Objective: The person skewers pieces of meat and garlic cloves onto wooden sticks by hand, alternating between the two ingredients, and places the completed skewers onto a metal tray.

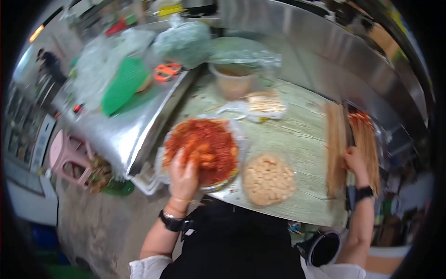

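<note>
My left hand (184,174) reaches into a wide round bowl lined with plastic, full of chunky red sauce (216,139). Its fingers are bent and smeared red among orange-red pieces (202,157); what they grip is hard to make out. At the right edge of the table, my right hand (356,162) closes around thin wooden skewers beside a long pale bundle of skewers (335,153). Past that hand lies another bundle, red-stained sticks (364,139). Between the hands sits a clear bag of small pale pieces (269,180).
Behind the bowl stand a plastic tub (232,83) and a pack of short sticks (265,102). To the left, a metal counter (139,125) carries a green mesh bag (125,86), orange-handled scissors (167,72) and filled plastic bags (183,44). A pink stool (69,153) stands on the floor.
</note>
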`<state>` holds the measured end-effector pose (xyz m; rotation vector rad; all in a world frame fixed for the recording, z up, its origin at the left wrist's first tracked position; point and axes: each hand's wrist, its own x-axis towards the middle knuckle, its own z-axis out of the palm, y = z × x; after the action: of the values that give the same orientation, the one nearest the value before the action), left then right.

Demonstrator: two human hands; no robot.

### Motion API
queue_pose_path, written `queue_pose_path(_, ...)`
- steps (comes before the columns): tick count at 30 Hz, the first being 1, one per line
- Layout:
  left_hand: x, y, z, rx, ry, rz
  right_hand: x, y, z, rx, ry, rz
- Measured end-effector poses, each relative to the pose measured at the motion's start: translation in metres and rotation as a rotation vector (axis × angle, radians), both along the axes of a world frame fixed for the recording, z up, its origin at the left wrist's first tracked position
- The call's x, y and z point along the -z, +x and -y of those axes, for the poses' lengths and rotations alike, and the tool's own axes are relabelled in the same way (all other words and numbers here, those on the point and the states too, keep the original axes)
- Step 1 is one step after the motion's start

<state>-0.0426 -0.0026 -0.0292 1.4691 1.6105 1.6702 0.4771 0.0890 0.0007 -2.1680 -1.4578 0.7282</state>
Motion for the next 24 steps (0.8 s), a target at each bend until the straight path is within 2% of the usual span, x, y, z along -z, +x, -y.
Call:
queue_pose_path(1, -0.026, 0.007, 0.002, 0.225, -0.061, 0.296, 0.0, 0.009, 0.001, -0.004, 0.017, -0.031)
queue_pose_path(2, -0.027, 0.01, 0.0, 0.298, -0.054, 0.443, -0.015, 0.003, 0.006, -0.005, 0.027, -0.059)
queue_pose_path(3, -0.029, 0.011, 0.0, 0.306, -0.056, 0.474, -0.034, -0.01, 0.016, -0.006, 0.06, -0.107)
queue_pose_path(5, -0.028, 0.01, 0.0, 0.314, -0.045, 0.504, -0.058, -0.015, 0.03, -0.033, 0.071, -0.149)
queue_pose_path(7, -0.025, 0.009, -0.001, 0.317, -0.048, 0.52, -0.082, -0.033, 0.046, -0.036, 0.238, -0.164)
queue_pose_path(8, -0.023, 0.008, 0.0, 0.32, -0.05, 0.538, -0.087, -0.03, 0.051, -0.035, 0.234, -0.165)
queue_pose_path(10, -0.023, 0.008, 0.0, 0.318, -0.052, 0.528, -0.091, -0.025, 0.061, -0.089, 0.388, -0.224)
queue_pose_path(11, -0.023, 0.008, 0.0, 0.317, -0.051, 0.518, -0.094, -0.029, 0.066, -0.091, 0.382, -0.223)
queue_pose_path(13, -0.022, 0.008, 0.001, 0.318, -0.048, 0.52, -0.099, -0.043, 0.077, 0.005, 0.523, -0.25)
queue_pose_path(14, -0.023, 0.008, 0.001, 0.323, -0.042, 0.519, -0.1, -0.035, 0.079, -0.098, 0.507, -0.248)
queue_pose_path(18, -0.026, 0.008, 0.002, 0.345, -0.063, 0.606, -0.107, -0.062, 0.09, -0.047, 0.535, -0.288)
queue_pose_path(20, -0.025, 0.007, 0.002, 0.36, -0.066, 0.616, -0.105, -0.08, 0.093, 0.008, 0.695, -0.445)
queue_pose_path(24, -0.025, 0.006, 0.003, 0.335, -0.084, 0.587, -0.096, -0.095, 0.095, -0.028, 0.768, -0.577)
